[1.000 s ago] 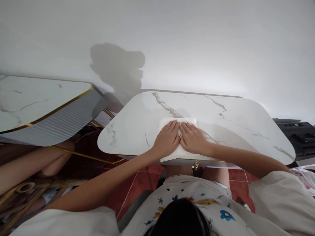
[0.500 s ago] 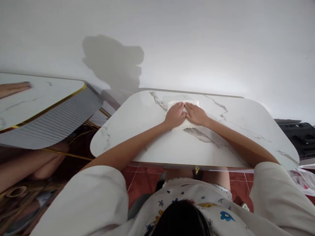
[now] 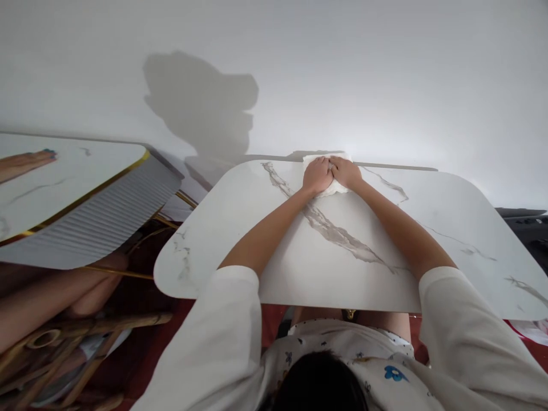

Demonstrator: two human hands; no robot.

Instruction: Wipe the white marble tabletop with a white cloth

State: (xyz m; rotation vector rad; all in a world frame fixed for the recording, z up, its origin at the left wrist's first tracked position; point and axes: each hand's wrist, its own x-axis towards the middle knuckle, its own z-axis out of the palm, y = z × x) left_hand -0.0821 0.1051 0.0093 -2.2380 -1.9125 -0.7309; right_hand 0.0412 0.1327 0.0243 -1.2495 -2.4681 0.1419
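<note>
A white cloth (image 3: pixel 338 187) lies at the far edge of a white marble-patterned tabletop (image 3: pixel 240 228), partly over the rim by the wall. My left hand (image 3: pixel 317 174) presses down on its left half, fingers bent over the fabric. Close beside it, my right hand (image 3: pixel 346 172) grips the right half the same way. The two hands touch or nearly touch at the thumbs and fingertips. Both arms reach forward across the tabletop.
On the left stands a second marble-patterned table (image 3: pixel 64 197) with a gold rim and ribbed side; another person's hand (image 3: pixel 29 164) rests flat on it. Below is a bamboo chair (image 3: pixel 85 331). A dark object (image 3: pixel 528 228) sits at right. The wall (image 3: pixel 385 74) borders both tables.
Both hands and the cloth have moved away from me, from the middle of the tabletop to its far edge. My arms are stretched further and my body has leaned in.
</note>
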